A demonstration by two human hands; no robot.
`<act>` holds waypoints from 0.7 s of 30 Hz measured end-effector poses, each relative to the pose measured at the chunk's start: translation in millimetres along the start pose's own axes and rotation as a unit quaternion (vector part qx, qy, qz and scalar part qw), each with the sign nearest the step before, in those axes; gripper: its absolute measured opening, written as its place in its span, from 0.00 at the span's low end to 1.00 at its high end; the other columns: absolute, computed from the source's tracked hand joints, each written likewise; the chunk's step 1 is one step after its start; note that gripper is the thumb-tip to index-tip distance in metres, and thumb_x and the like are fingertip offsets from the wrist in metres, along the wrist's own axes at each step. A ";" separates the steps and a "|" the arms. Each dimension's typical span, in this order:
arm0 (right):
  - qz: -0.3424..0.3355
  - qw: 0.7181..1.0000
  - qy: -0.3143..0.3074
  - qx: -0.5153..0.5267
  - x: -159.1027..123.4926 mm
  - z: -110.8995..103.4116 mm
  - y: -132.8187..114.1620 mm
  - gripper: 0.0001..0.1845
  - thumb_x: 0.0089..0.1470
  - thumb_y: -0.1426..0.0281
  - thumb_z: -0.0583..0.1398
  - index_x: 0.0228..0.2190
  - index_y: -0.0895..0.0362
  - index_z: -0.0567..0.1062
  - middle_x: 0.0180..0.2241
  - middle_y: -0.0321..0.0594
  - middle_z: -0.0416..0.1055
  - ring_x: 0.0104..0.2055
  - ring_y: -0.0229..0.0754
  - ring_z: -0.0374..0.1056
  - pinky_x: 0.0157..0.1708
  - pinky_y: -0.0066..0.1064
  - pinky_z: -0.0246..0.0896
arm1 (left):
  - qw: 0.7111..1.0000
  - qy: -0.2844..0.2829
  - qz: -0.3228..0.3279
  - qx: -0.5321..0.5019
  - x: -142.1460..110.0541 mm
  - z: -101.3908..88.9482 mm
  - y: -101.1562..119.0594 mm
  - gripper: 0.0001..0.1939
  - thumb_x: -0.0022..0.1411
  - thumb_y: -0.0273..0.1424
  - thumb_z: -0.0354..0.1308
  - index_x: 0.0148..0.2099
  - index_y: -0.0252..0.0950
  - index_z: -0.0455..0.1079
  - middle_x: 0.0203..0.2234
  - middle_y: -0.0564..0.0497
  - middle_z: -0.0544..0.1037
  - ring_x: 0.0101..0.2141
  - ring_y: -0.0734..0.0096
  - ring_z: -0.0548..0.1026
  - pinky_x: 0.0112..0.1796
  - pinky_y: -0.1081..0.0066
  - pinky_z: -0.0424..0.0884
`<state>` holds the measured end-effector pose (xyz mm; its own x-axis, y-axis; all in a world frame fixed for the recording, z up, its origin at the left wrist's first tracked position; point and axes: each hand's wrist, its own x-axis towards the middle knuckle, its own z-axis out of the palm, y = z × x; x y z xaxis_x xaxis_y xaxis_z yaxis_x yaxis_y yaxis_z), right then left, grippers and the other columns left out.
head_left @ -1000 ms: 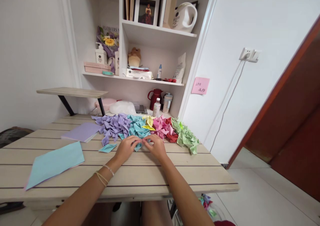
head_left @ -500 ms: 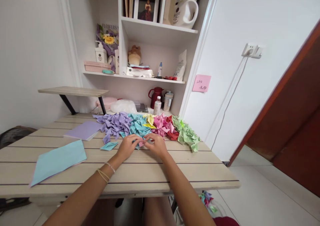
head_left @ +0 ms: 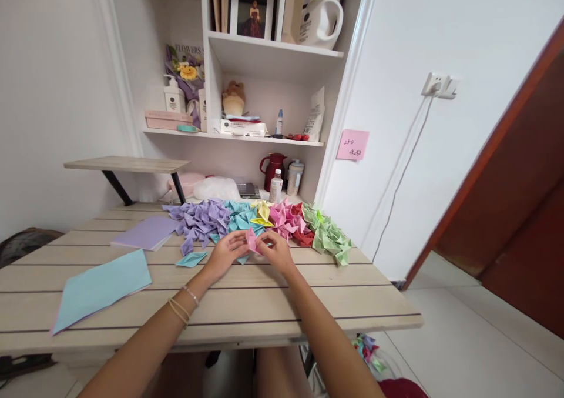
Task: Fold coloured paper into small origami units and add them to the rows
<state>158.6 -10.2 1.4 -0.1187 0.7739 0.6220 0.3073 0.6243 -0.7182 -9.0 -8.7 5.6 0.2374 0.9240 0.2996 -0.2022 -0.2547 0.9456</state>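
A: What could go wrong with that pink folded paper (head_left: 251, 240)?

B: It's small and thin, so a hard pinch or uneven pull could crease or tear it. Both hands have it, raised just in front of the heap: the left hand (head_left: 227, 254) has thumb and fingers closed on one side, the right hand (head_left: 277, 252) pinches the other.

A: And the heap?

B: Close by. A knuckle could nudge the blue folded papers (head_left: 242, 221) into the purple folded papers (head_left: 205, 217) and muddle the colours.

A: What's on the table (head_left: 247, 315) otherwise?

B: It's slatted wood. Green folded papers (head_left: 330, 236) lie at the right end of the heap; a light blue sheet (head_left: 103, 286) and a purple sheet (head_left: 143, 232) lie to the left.

A: And the room?

B: White shelves (head_left: 273, 50) behind, a red jug (head_left: 274, 171) beneath them, and a pink sticky note (head_left: 352, 144) on the wall.
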 end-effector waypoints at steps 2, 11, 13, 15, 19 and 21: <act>-0.007 1.000 -0.025 -0.009 -0.9 -1.2 -2.0 0.06 0.48 0.68 0.58 0.26 0.58 0.73 0.29 0.39 0.69 0.31 0.38 0.66 0.25 0.24 0.62 | 0.999 -0.032 -0.019 0.008 -0.3 -1.5 -1.5 0.22 0.43 0.33 0.65 0.43 0.32 0.69 0.35 0.45 0.77 0.34 0.66 0.76 0.35 0.67 0.73; 0.045 0.998 -0.021 0.041 -2.4 8.0 1.7 0.20 0.45 0.61 0.61 0.40 0.58 0.72 0.29 0.39 0.73 0.28 0.38 0.68 0.26 0.27 0.64 | 0.998 0.063 0.008 0.021 0.8 -2.7 -7.1 0.15 0.44 0.36 0.64 0.30 0.33 0.66 0.25 0.51 0.76 0.30 0.67 0.77 0.34 0.65 0.74; 0.056 0.998 -0.007 0.042 -2.1 9.5 5.4 0.17 0.42 0.61 0.63 0.33 0.59 0.75 0.24 0.39 0.73 0.26 0.39 0.68 0.26 0.28 0.64 | 0.998 0.053 0.006 0.018 0.7 -1.4 -8.2 0.15 0.43 0.35 0.65 0.31 0.32 0.67 0.25 0.51 0.77 0.29 0.67 0.77 0.34 0.64 0.74; 0.060 0.997 -0.007 0.047 -2.1 10.6 7.6 0.14 0.43 0.61 0.62 0.26 0.60 0.76 0.21 0.39 0.73 0.23 0.39 0.68 0.24 0.28 0.64 | 0.999 0.046 0.008 0.017 1.2 -1.1 -9.8 0.15 0.44 0.35 0.65 0.32 0.31 0.69 0.25 0.50 0.77 0.29 0.66 0.77 0.35 0.64 0.74; 0.058 0.996 -0.011 0.069 -1.2 8.8 7.7 0.16 0.45 0.61 0.61 0.32 0.60 0.75 0.24 0.39 0.74 0.25 0.41 0.71 0.25 0.31 0.68 | 0.998 0.062 0.015 0.006 3.9 -4.1 -12.9 0.15 0.45 0.35 0.64 0.32 0.31 0.68 0.25 0.50 0.77 0.28 0.66 0.77 0.35 0.63 0.74; 0.047 0.996 -0.019 0.079 -0.2 4.4 7.0 0.18 0.46 0.61 0.60 0.37 0.59 0.74 0.27 0.40 0.75 0.28 0.42 0.72 0.29 0.32 0.69 | 0.997 0.076 0.018 -0.005 5.0 -6.3 -13.0 0.17 0.46 0.35 0.64 0.37 0.32 0.67 0.26 0.50 0.77 0.29 0.66 0.77 0.35 0.62 0.75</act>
<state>156.6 -5.5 -5.1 -0.1331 0.8318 0.5389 0.1665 0.5548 -0.8152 -11.2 1.0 -6.0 0.0826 0.9469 0.3109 -0.2168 -0.2874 0.9329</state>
